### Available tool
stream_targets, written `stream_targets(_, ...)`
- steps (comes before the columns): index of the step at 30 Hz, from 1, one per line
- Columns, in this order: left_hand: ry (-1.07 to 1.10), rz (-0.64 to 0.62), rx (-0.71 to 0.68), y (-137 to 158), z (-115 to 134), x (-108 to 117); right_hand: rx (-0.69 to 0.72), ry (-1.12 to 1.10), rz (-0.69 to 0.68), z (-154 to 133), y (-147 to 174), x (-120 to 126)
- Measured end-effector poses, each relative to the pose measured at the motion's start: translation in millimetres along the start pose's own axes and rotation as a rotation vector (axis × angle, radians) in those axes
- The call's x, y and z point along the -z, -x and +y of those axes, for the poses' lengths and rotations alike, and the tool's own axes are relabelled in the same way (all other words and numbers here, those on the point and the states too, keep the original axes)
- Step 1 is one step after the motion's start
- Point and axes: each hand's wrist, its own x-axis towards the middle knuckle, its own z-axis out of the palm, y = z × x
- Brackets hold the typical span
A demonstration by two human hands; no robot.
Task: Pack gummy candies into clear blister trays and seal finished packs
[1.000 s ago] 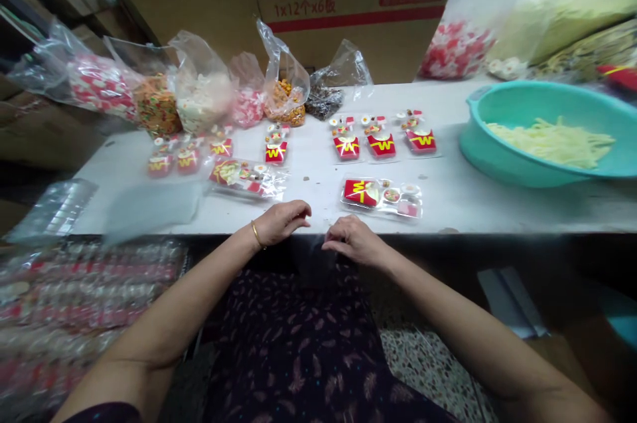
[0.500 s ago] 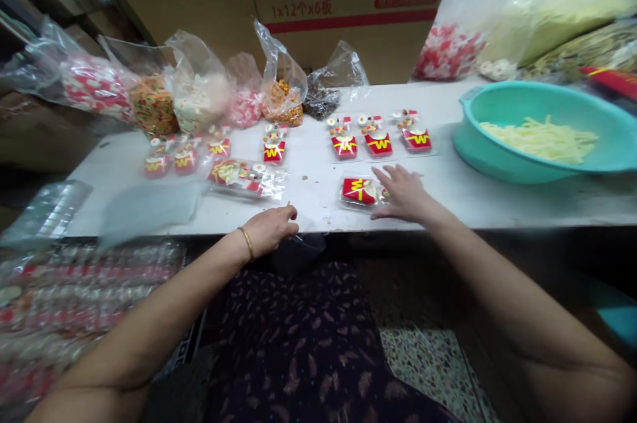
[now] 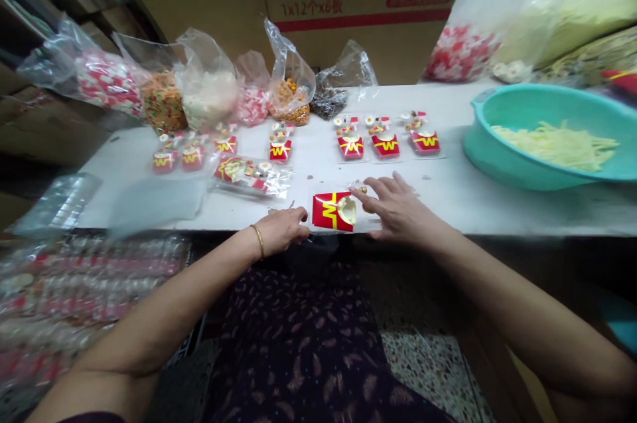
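My right hand (image 3: 398, 210) grips the right end of a clear plastic tray at the table's front edge. Inside the tray lies a small red fries carton (image 3: 326, 210) with a yellow W; my fingers partly cover the small pieces beside it. My left hand (image 3: 283, 230), with a bangle at the wrist, pinches what looks like the edge of a clear plastic bag (image 3: 318, 237) by the tray's left end. A bagged set (image 3: 251, 176) with fries and small pieces lies beyond my left hand. Similar filled trays (image 3: 385, 144) stand in a row farther back.
A turquoise basin (image 3: 537, 174) holds pale fry-shaped strips on the right. Bags of small coloured pieces (image 3: 162, 101) line the back, before a large cardboard box (image 3: 358, 44). Clear sheets or bags (image 3: 154, 204) lie on the left. Many packed sets (image 3: 99, 277) sit below left.
My right hand has drawn the tray left and towards me, up to my left hand. Its fingers have closed onto the tray's right end. My left hand stays pinched near the edge.
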Motion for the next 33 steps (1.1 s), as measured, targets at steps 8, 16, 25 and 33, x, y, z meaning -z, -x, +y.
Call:
stream_targets(8,0.097,0.137,-0.023,6,-2,1,0.084,-0.035,-0.086,-10,4,3)
stream_targets(16,0.254,0.299,-0.018,36,25,-45,0.137,-0.184,-0.174,-45,44,-25)
stream_targets(25,0.499,0.499,0.359,84,39,-109,0.24,-0.258,-0.247,-81,63,-49)
stream_targets(33,0.84,0.319,0.608,92,35,-133,0.284,-0.238,-0.25,-83,45,-50)
